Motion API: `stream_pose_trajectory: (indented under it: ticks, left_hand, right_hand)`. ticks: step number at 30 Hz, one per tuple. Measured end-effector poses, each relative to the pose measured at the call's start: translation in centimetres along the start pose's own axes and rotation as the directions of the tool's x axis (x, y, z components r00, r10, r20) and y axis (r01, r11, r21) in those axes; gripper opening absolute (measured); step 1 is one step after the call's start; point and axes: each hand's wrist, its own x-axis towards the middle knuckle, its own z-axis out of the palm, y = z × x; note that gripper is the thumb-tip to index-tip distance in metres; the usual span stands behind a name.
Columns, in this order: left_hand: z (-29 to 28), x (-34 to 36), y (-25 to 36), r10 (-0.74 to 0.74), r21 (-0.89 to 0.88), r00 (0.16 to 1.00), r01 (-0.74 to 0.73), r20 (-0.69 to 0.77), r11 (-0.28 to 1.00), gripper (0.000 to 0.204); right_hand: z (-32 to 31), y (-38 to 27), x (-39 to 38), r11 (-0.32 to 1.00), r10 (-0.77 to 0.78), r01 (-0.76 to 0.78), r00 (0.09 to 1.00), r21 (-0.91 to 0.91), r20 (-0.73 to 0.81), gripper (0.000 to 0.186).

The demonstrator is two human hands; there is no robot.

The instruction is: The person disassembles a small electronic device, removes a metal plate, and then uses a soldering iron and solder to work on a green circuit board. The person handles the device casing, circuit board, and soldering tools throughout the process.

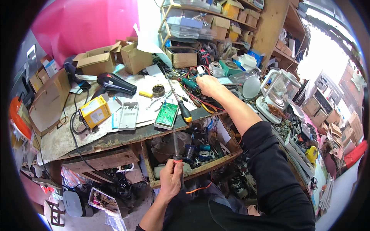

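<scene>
My left hand is wrapped round the handle of a soldering iron, over the front of an open drawer. Its metal shaft points up and away, toward a green circuit board in a pale case at the bench edge. An orange cord trails below that hand. Stretched to the back of the bench, my right hand is closed beside a small white cylindrical thing; what the fingers grip is mostly hidden. A yellow-and-black screwdriver lies right of the board, and a small round tin stands behind it.
On the left of the bench are a black hair dryer, a yellow box, an empty grey case half and cardboard boxes. Tangled wires and tools crowd the back. A glass jug stands on the right. The drawer holds spools and parts.
</scene>
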Motion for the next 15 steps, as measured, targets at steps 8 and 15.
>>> stream_pose_trajectory:
  ticks: [8, 15]
  left_hand:
    - [0.2, 0.0, 1.0, -0.062, -0.024, 0.998, 0.063, 0.031, 0.998, 0.023]
    - [0.2, 0.0, 1.6, -0.047, -0.011, 0.998, 0.048, 0.037, 0.999, 0.024]
  right_hand:
    - [-3.0, 1.6, 2.9, 0.986, -0.064, 0.089, 0.983, -0.14, 0.169, 0.027]
    - [-6.8, 5.3, 4.3, 0.89, -0.097, 0.127, 0.991, -0.438, 0.089, 0.011]
